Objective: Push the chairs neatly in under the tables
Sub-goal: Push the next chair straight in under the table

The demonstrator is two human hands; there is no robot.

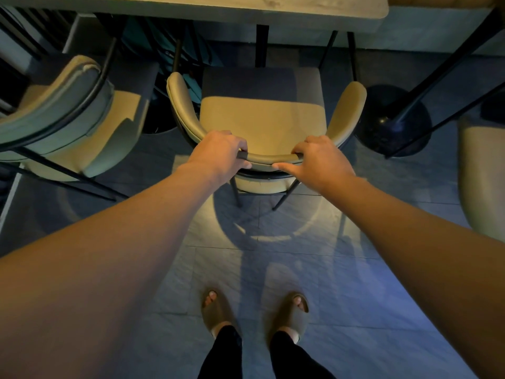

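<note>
1. We grip the curved backrest of a tan padded armchair on thin black metal legs point(263, 116): left hand point(218, 151) and right hand point(321, 160) both clenched around its top rail.
2. It stands centre, its far seat edge under the pale wooden table point(246, 9).
3. It likely slides lightly; the stiff rail suits pushing.

Chair point(262, 116) in smooth, matt tan leather-like upholstery on thin black metal legs, table point(246, 9) top pale and matt with a stone-like mottle, floor point(341, 283) of grey, faintly textured tiles, glossy black base point(393, 124), matt rubbery slides point(216, 310)
</note>
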